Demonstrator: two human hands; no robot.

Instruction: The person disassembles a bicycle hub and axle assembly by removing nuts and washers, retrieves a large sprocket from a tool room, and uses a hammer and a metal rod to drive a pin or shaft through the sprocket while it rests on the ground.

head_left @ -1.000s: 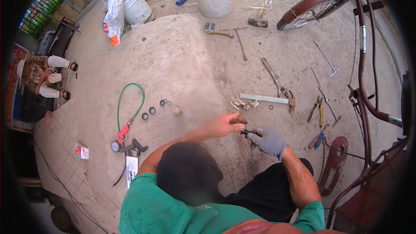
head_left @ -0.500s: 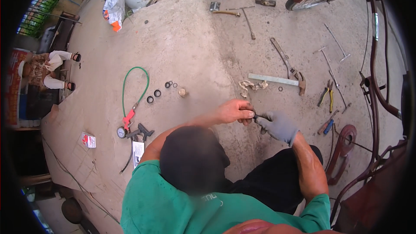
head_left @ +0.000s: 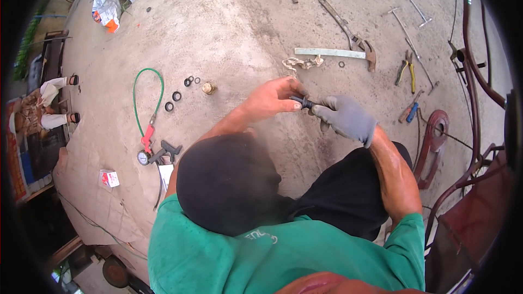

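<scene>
Between my two hands is a small dark, rod-like metal part [head_left: 303,102] with a thicker middle; its exact kind is not clear. My bare left hand [head_left: 272,98] pinches its left end between thumb and fingers. My right hand [head_left: 346,117], in a grey work glove, grips the other end, which the glove partly hides. Just beyond my fingers lies a crumpled, dirty rag [head_left: 302,63]. Behind it is a claw hammer [head_left: 338,53] with a pale straight handle, and a small black ring [head_left: 341,64] lies beside that.
Pliers [head_left: 406,72], blue- and red-handled screwdrivers [head_left: 411,110], an adjustable wrench [head_left: 340,22] and T-handled rods [head_left: 411,38] lie right. A maroon chain guard [head_left: 433,147] and bicycle frame [head_left: 476,125] stand rightmost. Left are black rings [head_left: 176,96], a brass-coloured piece [head_left: 208,88] and a pressure gauge [head_left: 144,157].
The view has shifted, so the floor things sit farther left and higher. Both hands still hold the dark part, and more of it shows between them.
</scene>
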